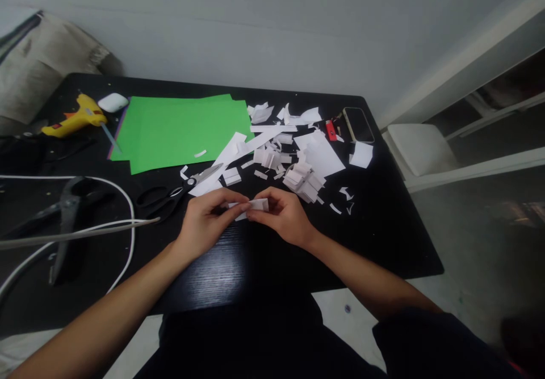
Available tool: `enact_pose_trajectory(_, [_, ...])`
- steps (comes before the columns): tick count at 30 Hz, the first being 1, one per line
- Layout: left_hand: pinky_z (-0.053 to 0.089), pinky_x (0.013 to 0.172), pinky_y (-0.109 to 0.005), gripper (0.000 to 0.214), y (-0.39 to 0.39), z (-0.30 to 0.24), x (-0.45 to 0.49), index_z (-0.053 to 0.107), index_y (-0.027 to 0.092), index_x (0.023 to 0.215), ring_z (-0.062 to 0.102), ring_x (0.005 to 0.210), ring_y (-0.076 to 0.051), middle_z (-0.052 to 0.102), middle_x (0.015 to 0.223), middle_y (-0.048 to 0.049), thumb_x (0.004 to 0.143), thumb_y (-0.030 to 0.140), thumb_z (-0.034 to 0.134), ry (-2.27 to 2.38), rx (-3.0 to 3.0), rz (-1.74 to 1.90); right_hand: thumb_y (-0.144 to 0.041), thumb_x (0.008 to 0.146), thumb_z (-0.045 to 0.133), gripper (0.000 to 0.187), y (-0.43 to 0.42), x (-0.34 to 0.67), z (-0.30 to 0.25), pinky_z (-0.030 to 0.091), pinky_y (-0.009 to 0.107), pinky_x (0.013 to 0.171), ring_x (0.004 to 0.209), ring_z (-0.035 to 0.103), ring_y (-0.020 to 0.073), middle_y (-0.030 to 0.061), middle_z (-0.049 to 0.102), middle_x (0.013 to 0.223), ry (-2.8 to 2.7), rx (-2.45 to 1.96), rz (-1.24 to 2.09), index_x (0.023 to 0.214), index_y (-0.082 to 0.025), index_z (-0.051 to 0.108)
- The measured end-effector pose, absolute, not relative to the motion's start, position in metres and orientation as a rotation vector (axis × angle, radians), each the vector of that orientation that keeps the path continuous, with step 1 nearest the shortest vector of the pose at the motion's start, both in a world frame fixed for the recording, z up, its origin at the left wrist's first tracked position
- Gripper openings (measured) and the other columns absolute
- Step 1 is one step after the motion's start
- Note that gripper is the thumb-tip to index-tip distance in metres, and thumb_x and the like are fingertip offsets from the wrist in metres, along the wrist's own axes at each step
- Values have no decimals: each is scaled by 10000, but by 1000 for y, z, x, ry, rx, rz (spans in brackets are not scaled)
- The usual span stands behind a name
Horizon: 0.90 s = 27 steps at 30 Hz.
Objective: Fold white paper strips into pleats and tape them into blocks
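Note:
A small strip of white paper is held just above the black table, near its front middle. My left hand pinches its left end with thumb and fingers closed. From the right, my right hand pinches the other end. Just behind my hands lie folded white paper pieces in a pile, with loose white scraps scattered around. Black-handled scissors lie to the left of my left hand.
Green paper sheets lie at the back left. A yellow glue gun and a white case sit at the far left. White cables and black pliers are on the left. A phone and a red object lie at the back right.

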<state>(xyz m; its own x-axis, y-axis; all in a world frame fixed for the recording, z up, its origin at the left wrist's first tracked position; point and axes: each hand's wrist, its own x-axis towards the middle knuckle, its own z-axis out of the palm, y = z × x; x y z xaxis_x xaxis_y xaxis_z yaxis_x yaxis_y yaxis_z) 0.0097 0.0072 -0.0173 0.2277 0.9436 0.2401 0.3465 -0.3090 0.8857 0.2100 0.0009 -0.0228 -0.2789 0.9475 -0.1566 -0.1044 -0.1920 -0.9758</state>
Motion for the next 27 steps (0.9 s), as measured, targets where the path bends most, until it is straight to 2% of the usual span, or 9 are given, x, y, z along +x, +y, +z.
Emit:
enact_pose_trajectory(7, [393, 484, -207, 217, 8, -17, 11, 745, 195, 1100, 495, 530, -88, 708, 765, 4, 920, 313, 715, 1179, 1813, 995, -323, 667, 942, 375, 3, 211, -22, 578, 293, 767, 741, 707, 141, -17, 750, 822, -1080, -1061, 1664, 921, -199, 695])
enact_pose_trajectory(12, [414, 504, -220, 175, 8, -18, 12, 752, 189, 1003, 540, 555, -103, 718, 765, -17, 927, 337, 697, 1220, 1765, 992, -342, 655, 944, 381, 4, 212, -23, 598, 318, 783, 732, 707, 147, -14, 750, 830, -1100, -1091, 1635, 913, -201, 702])
enact_pose_trajectory(17, [414, 513, -227, 188, 9, -19, 11, 770, 199, 1011, 536, 546, -105, 716, 743, -10, 919, 352, 711, 1238, 1746, 977, -346, 655, 947, 370, 4, 212, -23, 611, 319, 779, 729, 713, 149, -15, 751, 807, -1123, -1105, 1621, 905, -201, 716])
enact_pose_trajectory(22, [412, 505, -229, 192, 10, -18, 11, 780, 198, 998, 544, 545, -111, 715, 723, -8, 925, 358, 704, 1227, 1747, 974, -398, 715, 910, 321, 5, 211, -21, 655, 357, 798, 741, 736, 161, -5, 759, 828, -1082, -1083, 1679, 897, -199, 735])
enact_pose_trajectory(27, [400, 487, -220, 197, 9, -14, 12, 789, 194, 973, 529, 517, -103, 699, 681, -2, 916, 366, 714, 1212, 1740, 959, -352, 710, 916, 312, 6, 212, -23, 671, 349, 783, 720, 744, 154, 7, 774, 833, -1046, -1061, 1733, 905, -178, 746])
